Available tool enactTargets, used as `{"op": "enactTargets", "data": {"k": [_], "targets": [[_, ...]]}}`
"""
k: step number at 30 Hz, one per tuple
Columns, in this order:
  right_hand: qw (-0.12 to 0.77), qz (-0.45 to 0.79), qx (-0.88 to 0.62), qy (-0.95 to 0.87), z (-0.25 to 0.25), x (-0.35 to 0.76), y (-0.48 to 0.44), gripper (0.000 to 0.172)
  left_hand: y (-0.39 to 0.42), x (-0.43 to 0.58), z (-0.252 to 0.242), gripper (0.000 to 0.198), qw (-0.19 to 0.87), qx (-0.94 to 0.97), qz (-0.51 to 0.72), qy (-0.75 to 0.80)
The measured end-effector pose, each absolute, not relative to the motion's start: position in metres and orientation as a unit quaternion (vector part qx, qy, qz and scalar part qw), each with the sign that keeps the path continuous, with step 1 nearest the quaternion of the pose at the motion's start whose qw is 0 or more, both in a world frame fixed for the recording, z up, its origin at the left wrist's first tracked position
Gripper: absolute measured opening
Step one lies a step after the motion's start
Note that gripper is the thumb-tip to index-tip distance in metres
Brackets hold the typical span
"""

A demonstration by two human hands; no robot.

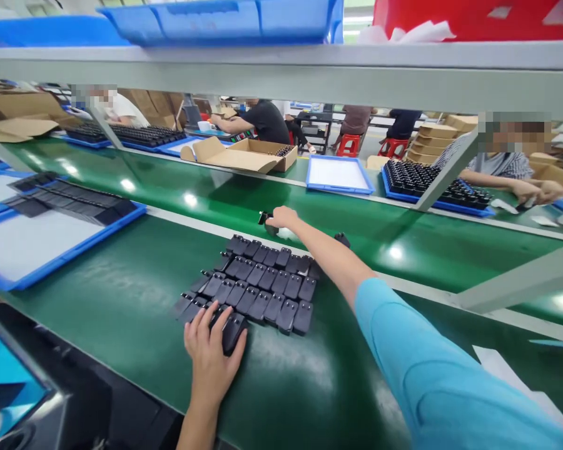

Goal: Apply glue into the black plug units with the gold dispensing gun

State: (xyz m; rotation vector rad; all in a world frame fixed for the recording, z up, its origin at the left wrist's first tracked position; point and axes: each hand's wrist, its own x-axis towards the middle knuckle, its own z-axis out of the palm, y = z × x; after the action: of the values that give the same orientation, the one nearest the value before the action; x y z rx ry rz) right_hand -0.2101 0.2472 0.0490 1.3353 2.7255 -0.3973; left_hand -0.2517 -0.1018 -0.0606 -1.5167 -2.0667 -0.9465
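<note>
Rows of black power adapters [258, 275], with small shiny pins at their ends, lie side by side on the green work surface [136, 275]. At the near-left end of the rows, my left hand [211, 344] curves over an adapter [233, 332], its thumb on one side and its fingers on the other. My right hand [284, 219] reaches out over the green conveyor belt [206, 194], its fingers closed round another black adapter [265, 218]. Something whitish under that hand is too blurred to name. A further black piece [342, 239] sits right of my forearm.
A blue-rimmed tray [75, 261] with flat black pieces stands at left. Overhead runs a shelf beam [281, 81], and a slanted post [520, 281] is at right. Beyond the belt are an open carton [263, 154], a tray [338, 174] and co-workers.
</note>
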Motion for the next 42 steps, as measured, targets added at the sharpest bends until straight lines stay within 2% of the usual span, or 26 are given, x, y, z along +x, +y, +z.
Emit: {"op": "enactTargets", "data": {"k": [6, 10, 15, 20, 27, 32, 34, 36, 38, 40, 42], "targets": [[0.022, -0.089, 0.487, 0.869, 0.053, -0.099, 0.251, 0.045, -0.101, -0.247, -0.059, 0.040, 0.193, -0.533, -0.356, -0.743], [0.030, -0.107, 0.532, 0.839, 0.039, -0.058, 0.233, 0.043, -0.099, -0.247, -0.061, 0.041, 0.181, -0.525, -0.367, -0.747], [-0.010, -0.125, 0.547, 0.828, 0.031, -0.053, 0.216, 0.045, -0.100, -0.252, -0.061, 0.052, 0.204, -0.514, -0.355, -0.754], [-0.054, -0.127, 0.542, 0.829, 0.051, -0.009, 0.192, 0.039, -0.098, -0.254, -0.058, 0.065, 0.196, -0.513, -0.348, -0.760], [-0.055, -0.109, 0.542, 0.832, 0.050, 0.100, 0.066, 0.035, -0.099, -0.244, -0.049, 0.074, 0.159, -0.521, -0.352, -0.761], [-0.047, -0.093, 0.595, 0.797, 0.031, 0.129, -0.017, 0.038, -0.105, -0.246, -0.041, 0.068, 0.230, -0.539, -0.403, -0.703], [-0.089, -0.110, 0.588, 0.796, 0.031, 0.141, -0.037, 0.048, -0.110, -0.238, -0.037, 0.060, 0.251, -0.538, -0.420, -0.686], [-0.175, -0.153, 0.571, 0.787, 0.034, 0.162, -0.050, 0.057, -0.117, -0.215, -0.032, 0.054, 0.186, -0.539, -0.444, -0.691], [-0.297, -0.199, 0.567, 0.742, 0.036, 0.196, -0.056, 0.050, -0.124, -0.175, -0.027, 0.054, 0.032, -0.555, -0.458, -0.694], [-0.448, -0.209, 0.578, 0.649, 0.035, 0.237, -0.052, 0.038, -0.127, -0.126, -0.024, 0.056, -0.124, -0.588, -0.420, -0.680], [-0.605, -0.176, 0.551, 0.547, 0.032, 0.281, -0.039, 0.035, -0.121, -0.077, -0.022, 0.078, -0.241, -0.640, -0.368, -0.630]]}}
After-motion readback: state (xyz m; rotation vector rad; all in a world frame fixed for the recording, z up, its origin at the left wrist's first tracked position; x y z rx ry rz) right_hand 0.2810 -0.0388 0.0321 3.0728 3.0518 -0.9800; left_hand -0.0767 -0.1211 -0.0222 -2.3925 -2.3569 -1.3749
